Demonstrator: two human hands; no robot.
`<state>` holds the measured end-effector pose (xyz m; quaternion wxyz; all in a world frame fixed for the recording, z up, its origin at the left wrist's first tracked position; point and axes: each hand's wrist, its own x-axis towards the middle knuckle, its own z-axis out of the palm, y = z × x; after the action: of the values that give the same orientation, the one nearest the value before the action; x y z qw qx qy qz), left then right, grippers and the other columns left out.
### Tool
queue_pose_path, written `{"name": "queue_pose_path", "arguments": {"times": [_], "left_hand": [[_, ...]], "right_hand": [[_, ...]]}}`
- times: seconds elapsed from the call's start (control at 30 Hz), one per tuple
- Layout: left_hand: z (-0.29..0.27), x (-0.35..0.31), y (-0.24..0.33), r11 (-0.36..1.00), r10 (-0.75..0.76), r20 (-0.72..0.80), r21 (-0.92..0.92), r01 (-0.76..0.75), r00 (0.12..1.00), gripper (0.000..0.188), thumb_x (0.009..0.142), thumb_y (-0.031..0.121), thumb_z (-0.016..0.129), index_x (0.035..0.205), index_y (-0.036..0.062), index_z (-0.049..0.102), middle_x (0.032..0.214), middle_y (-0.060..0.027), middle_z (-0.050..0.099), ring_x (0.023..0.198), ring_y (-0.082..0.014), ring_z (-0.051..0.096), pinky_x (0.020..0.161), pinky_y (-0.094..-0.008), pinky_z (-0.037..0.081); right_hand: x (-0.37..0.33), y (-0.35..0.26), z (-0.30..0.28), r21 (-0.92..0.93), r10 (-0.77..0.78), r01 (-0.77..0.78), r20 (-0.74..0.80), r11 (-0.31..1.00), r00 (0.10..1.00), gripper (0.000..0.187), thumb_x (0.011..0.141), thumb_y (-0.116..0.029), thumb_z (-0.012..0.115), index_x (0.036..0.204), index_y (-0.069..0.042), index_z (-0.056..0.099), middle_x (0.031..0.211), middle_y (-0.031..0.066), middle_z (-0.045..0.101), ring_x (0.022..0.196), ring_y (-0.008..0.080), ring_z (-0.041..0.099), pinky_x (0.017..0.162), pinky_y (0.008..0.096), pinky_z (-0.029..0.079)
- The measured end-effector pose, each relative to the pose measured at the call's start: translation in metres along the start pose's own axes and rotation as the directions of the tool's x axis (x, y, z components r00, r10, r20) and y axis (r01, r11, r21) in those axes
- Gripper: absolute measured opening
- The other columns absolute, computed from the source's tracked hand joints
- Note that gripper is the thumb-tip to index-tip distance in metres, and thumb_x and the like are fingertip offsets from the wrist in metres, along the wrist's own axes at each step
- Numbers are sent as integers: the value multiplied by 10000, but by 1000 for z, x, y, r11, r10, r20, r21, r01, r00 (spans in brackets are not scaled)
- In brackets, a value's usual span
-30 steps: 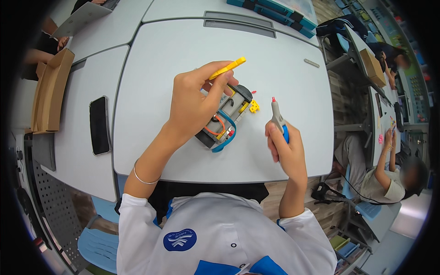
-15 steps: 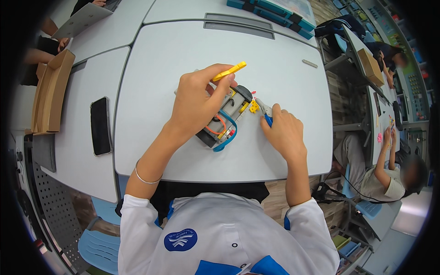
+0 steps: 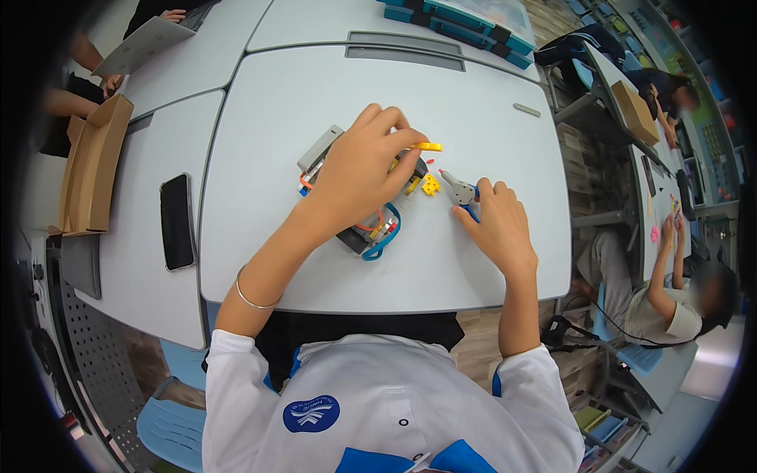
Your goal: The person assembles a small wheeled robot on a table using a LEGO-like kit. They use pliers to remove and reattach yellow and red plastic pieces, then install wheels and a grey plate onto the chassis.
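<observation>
- Between the thumb and fingers of the left hand (image 3: 364, 169), I see a slim yellow plastic piece (image 3: 428, 147) pinched, one end jutting right; the grip is closed on it.
- Beneath that hand I make out a grey and black boxy device (image 3: 319, 148), lying aslant on the table and partly hidden from me, with a looped blue cable (image 3: 397, 231) at its near end and orange wire showing on it.
- Just right of the device I find a small yellow plastic piece with holes (image 3: 430, 185), and near it a tiny red piece (image 3: 430, 162).
- Further right, the right hand (image 3: 502, 229) has thumb and fingers at the blue handles of a grey-bodied hand tool with a red tip (image 3: 460, 190); I cannot tell whether it grips or merely touches.
- Under everything I have the smooth white table (image 3: 441, 276), with a small grey bar (image 3: 527, 110) toward its far right.
- Out left, on the adjoining table, I see a black-screened phone (image 3: 177, 221) and an open brown cardboard box (image 3: 96, 173).
- Beyond the far edge I see a teal case with a clear lid (image 3: 465, 27).
</observation>
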<state>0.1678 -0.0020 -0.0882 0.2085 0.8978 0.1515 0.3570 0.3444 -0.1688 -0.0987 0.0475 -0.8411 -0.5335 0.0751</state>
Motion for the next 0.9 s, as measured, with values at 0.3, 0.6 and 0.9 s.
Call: {"name": "queue_pose_path", "arguments": {"times": [0.3, 0.6, 0.9], "left_hand": [[59, 66, -11, 960, -71, 574, 262, -101, 816, 138, 802, 64, 735, 933, 100, 759, 947, -71, 722, 914, -249, 677, 817, -414, 493], [49, 67, -16, 999, -18, 653, 50, -20, 757, 252, 802, 116, 754, 1052, 85, 760, 1013, -119, 732, 1024, -263, 674, 880, -386, 531], [34, 77, -6, 981, -78, 775, -52, 187, 627, 148, 876, 148, 733, 964, 45, 789, 903, -123, 741, 869, -239, 697, 813, -352, 532]], "right_hand": [[-2, 5, -4, 61, 0, 0, 0, 998, 1000, 374, 888, -334, 747, 970, -1, 597, 906, 169, 609, 845, 325, 592, 734, 440, 473], [-5, 8, -8, 124, 34, -35, 14, 992, 999, 378, 910, -346, 726, 984, 1, 593, 878, 160, 609, 842, 313, 587, 753, 420, 472], [-6, 12, -11, 214, -6, 11, -27, 977, 1000, 368, 903, -344, 737, 948, -8, 592, 870, 162, 616, 808, 335, 601, 737, 441, 479]]}}
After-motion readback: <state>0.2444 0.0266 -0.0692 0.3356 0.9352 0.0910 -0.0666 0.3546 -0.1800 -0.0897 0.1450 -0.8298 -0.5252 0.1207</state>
